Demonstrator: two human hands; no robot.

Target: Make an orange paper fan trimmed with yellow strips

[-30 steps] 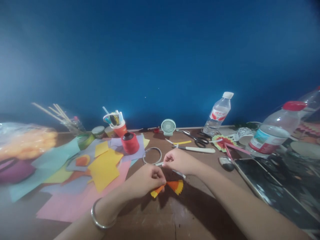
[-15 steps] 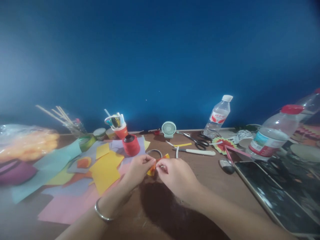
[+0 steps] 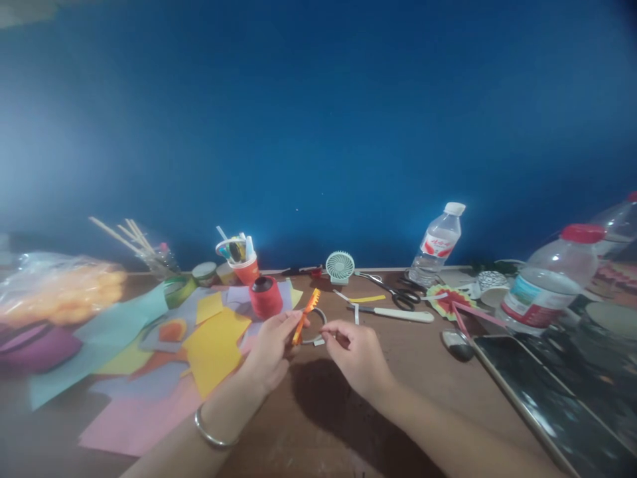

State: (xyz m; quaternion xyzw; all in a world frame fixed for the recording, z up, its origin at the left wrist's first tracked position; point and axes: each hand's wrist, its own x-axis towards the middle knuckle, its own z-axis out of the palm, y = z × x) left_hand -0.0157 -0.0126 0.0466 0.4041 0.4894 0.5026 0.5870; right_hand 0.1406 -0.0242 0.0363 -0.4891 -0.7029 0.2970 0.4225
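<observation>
My left hand [image 3: 275, 345] is closed, pinching a folded orange paper piece [image 3: 305, 317] with pleated edges between thumb and fingers. The paper stands up at a slant above the table. My right hand [image 3: 354, 350] is closed in a pinch just to its right, apart from the paper; whatever its fingertips hold is too small to tell. A thin pale ring [image 3: 324, 315], like a tape roll, shows behind and between my hands, with a small white tab near its lower edge. Left of it stands a cone of red thread [image 3: 266, 297].
Coloured paper sheets [image 3: 213, 348] cover the left side. A white-handled knife [image 3: 403, 315], black scissors [image 3: 405, 299] and a small fan [image 3: 340, 267] lie or stand beyond my hands. Rightward are a phone [image 3: 527, 392], a pleated paper fan [image 3: 442, 300] and water bottles [image 3: 540, 292].
My hands have moved apart. The orange paper, earlier low between both hands, is now turned upright in the left hand alone. The view has shifted slightly upward.
</observation>
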